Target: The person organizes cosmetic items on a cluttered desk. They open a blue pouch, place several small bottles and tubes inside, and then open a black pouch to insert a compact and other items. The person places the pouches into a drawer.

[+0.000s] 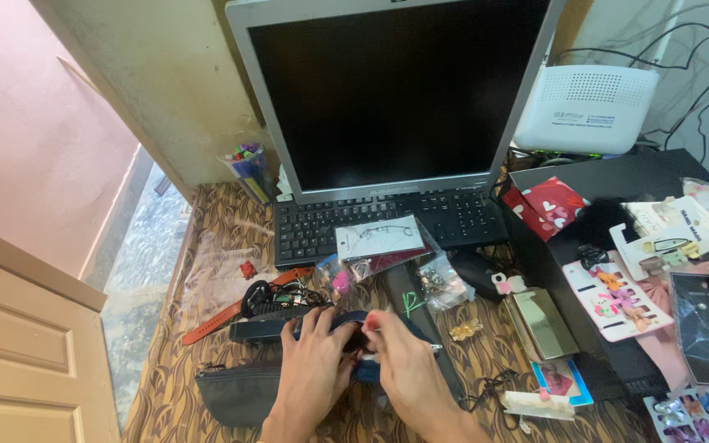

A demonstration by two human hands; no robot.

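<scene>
My left hand point(315, 361) and my right hand point(404, 365) meet over a dark blue pouch point(346, 321) on the patterned tabletop point(182, 394). The fingers of both hands curl on the pouch's top edge, pinching it where they touch. What lies between the fingertips is hidden. A dark grey zip pouch point(235, 394) rests just left of my left wrist. A watch with an orange strap point(244, 303) lies behind the blue pouch.
A black monitor point(395, 90) and keyboard point(387, 223) stand behind. A white router point(588, 107) sits at the back right. Cards of hair clips point(617, 295), a gold box point(545, 321) and small packets crowd the right side. A pen cup point(248, 168) stands at left.
</scene>
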